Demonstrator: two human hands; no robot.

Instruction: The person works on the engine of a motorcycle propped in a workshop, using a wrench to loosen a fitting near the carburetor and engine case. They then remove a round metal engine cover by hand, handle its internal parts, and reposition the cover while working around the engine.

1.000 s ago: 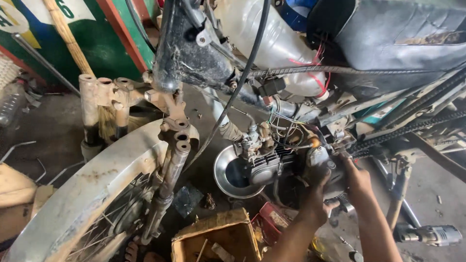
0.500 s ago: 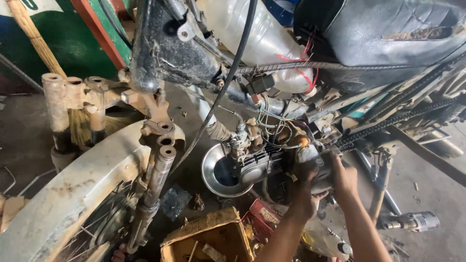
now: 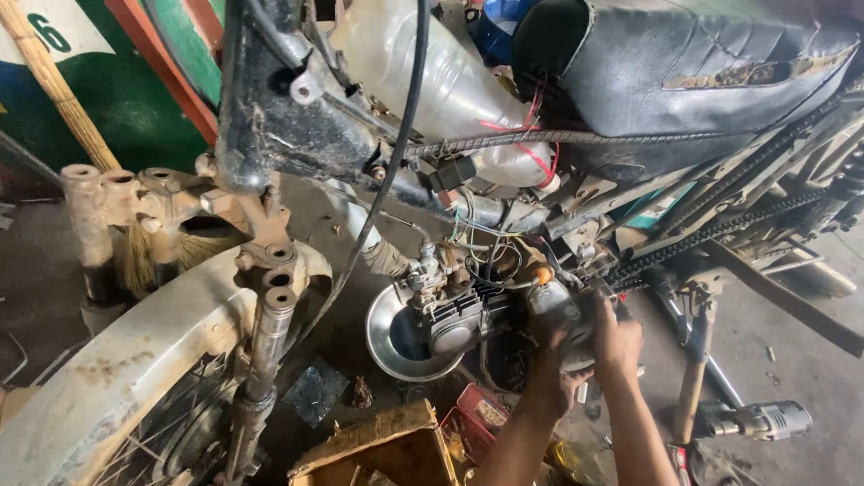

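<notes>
a: where's the engine [image 3: 504,315]?

b: low in the motorcycle frame, under the black seat [image 3: 684,72], with a metal bowl [image 3: 396,346] just beside its finned cylinder.

a: and the hands?

b: both on its side cover. the right hand [image 3: 616,342] presses there, fingers curled against it; the left hand [image 3: 553,373] sits just below, fingers hidden, so i cannot tell their grip.

a: anything nearby?

b: a worn cardboard box [image 3: 378,445] on the floor, a front fork [image 3: 265,360] to the left.

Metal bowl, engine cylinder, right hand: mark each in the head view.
metal bowl [image 3: 396,346]: head view, inner wall left of the engine.
engine cylinder [image 3: 459,319]: head view, finned side.
right hand [image 3: 616,340]: head view, back of the hand, at the engine casing.
</notes>
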